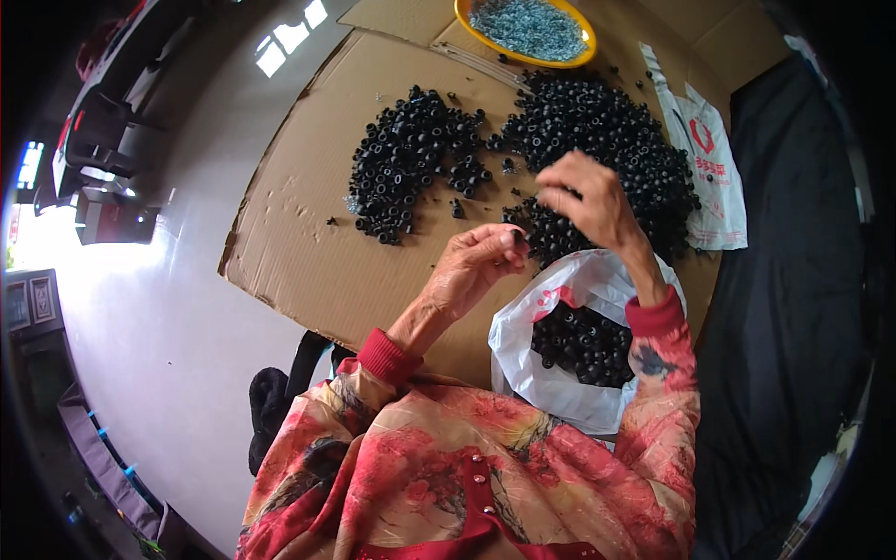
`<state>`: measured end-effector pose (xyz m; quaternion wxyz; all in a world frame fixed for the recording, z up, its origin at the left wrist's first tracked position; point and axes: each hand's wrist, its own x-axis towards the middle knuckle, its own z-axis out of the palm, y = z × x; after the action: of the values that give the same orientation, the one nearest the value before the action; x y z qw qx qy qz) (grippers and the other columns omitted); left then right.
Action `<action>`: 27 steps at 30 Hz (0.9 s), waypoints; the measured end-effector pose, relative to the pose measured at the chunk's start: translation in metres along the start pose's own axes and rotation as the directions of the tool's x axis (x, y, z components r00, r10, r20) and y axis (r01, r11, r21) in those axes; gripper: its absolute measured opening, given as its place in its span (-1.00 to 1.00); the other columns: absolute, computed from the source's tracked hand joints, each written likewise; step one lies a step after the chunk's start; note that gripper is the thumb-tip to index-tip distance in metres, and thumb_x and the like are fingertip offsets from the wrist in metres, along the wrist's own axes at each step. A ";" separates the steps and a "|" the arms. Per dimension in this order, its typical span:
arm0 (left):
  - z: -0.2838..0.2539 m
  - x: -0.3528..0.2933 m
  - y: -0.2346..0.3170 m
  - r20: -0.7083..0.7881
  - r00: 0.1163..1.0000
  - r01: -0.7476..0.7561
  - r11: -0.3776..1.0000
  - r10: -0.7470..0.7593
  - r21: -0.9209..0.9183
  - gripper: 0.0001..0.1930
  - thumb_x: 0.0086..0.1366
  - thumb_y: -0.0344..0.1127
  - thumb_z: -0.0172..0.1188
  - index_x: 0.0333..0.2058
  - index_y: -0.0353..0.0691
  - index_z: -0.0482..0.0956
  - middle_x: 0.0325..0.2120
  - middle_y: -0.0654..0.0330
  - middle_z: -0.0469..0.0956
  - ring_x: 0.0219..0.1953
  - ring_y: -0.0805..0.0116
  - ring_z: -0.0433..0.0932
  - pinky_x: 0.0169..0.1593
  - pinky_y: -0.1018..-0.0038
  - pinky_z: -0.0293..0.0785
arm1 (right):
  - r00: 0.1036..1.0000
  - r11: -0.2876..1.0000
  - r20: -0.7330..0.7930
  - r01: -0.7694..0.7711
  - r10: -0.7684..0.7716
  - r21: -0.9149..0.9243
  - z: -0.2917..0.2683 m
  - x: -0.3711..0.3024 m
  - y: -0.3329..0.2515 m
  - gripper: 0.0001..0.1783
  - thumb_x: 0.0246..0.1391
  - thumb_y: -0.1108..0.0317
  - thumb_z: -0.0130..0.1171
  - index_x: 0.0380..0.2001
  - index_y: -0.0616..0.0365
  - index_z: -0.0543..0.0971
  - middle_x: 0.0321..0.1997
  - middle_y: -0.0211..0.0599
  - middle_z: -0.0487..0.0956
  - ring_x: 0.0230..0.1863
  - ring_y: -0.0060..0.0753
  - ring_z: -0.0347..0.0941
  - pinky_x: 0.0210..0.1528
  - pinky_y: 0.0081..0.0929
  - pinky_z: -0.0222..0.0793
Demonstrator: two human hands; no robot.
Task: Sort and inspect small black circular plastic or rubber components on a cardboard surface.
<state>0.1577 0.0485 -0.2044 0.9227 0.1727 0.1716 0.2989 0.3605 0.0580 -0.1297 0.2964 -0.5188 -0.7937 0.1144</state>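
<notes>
Between the thumb and fingers of my left hand (474,268) a small black plastic cap (518,237) is pinched, above the cardboard (289,224). Up and to the right of it, my right hand (597,201) hovers over the large pile of black plastic caps (607,112). Its fingers are bent together and slightly blurred; whatever they hold cannot be made out. A second, smaller pile of black parts (401,159) lies to the left. Below my right hand stands an opened white plastic bag (511,341) with black caps (583,345) inside.
At the far edge sits a yellow bowl (590,47) full of small shiny metal pieces (527,26). A flattened white plastic bag (719,201) lies right of the large pile. Dark cloth (784,280) hangs or lies at the right. Pale floor (177,299) extends on the left.
</notes>
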 end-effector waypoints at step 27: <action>0.015 0.023 0.042 0.092 0.961 -0.264 0.964 0.260 0.036 -0.81 0.25 -0.39 0.06 -0.21 -0.37 0.47 -0.32 0.15 0.52 -0.36 0.41 0.51 -0.16 0.47 0.48 | 0.980 0.982 0.063 0.189 -0.188 -0.014 -0.012 0.036 -0.036 -0.93 -0.13 0.44 0.15 -0.58 0.16 0.46 -0.58 -0.35 0.46 -0.46 -0.34 0.38 -0.25 -0.38 0.23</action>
<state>0.1610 0.0915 -0.1781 0.8771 0.2289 0.1142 0.4065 0.3300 0.0731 -0.0892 0.2764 -0.4403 -0.8491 0.0937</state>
